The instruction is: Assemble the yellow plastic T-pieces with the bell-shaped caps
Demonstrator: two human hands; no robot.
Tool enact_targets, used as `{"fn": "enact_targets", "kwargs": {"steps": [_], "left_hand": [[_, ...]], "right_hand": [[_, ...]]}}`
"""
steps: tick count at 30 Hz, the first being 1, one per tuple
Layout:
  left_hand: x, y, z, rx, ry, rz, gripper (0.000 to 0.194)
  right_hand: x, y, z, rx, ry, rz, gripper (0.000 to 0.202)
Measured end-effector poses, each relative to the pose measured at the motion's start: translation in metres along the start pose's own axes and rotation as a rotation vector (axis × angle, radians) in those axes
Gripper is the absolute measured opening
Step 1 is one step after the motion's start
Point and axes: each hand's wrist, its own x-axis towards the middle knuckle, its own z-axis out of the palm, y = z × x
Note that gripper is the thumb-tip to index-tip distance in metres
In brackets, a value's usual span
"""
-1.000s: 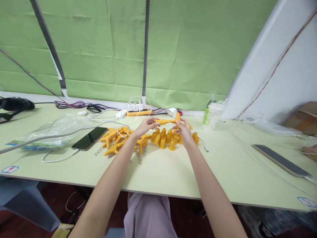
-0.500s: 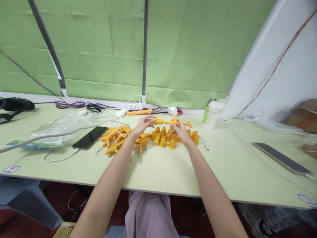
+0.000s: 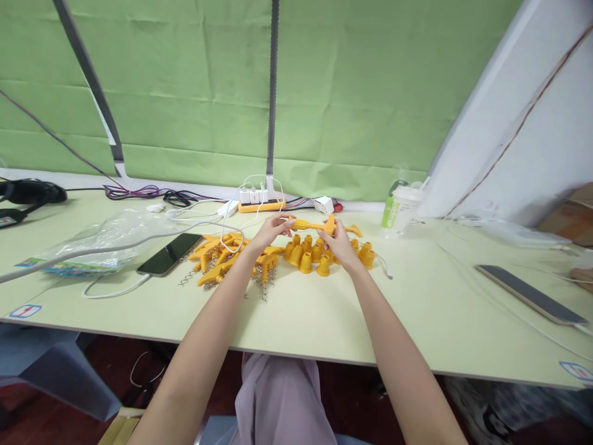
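Note:
Between my hands a long yellow plastic piece (image 3: pixel 309 225) is held level above the table. My left hand (image 3: pixel 277 228) pinches its ribbed left end, and my right hand (image 3: pixel 338 241) is closed round its right part, where a short arm sticks up. Below and around my right hand stand several yellow ribbed cups (image 3: pixel 323 266), narrower at the top. A pile of yellow pieces with metal spirals (image 3: pixel 217 262) lies to the left, partly behind my left forearm.
A black phone (image 3: pixel 170 254) and a clear plastic bag (image 3: pixel 106 241) lie at the left. Behind is an orange power strip (image 3: pixel 262 206) with white cables. At the right are a lidded cup (image 3: pixel 403 210) and a grey phone (image 3: pixel 528 293).
The view has shifted slightly. Both hands keep hold of the yellow piece, with little visible movement.

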Motion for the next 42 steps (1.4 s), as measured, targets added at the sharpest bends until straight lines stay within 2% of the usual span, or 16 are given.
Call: {"fn": "enact_targets", "kwargs": {"steps": [3, 13, 28, 32, 37, 42], "left_hand": [[0.001, -0.001, -0.001, -0.004, 0.001, 0.007, 0.046], [0.003, -0.005, 0.000, 0.005, -0.027, 0.017, 0.045], [0.003, -0.001, 0.004, 0.049, -0.049, 0.030, 0.041], [0.002, 0.001, 0.003, 0.052, -0.051, 0.037, 0.040], [0.001, 0.001, -0.002, 0.024, 0.012, 0.041, 0.044], [0.004, -0.009, -0.001, -0.002, 0.053, 0.019, 0.055]], "right_hand": [[0.000, 0.001, 0.000, -0.008, -0.006, -0.008, 0.036], [0.001, 0.006, -0.001, -0.183, 0.106, -0.050, 0.040], [-0.002, -0.002, 0.003, -0.389, 0.192, 0.034, 0.052], [0.000, 0.000, 0.000, -0.276, 0.158, 0.026, 0.049], [0.003, -0.003, -0.008, -0.054, 0.112, 0.006, 0.047], [0.025, -0.004, -0.034, 0.079, 0.112, 0.059, 0.053]]}}
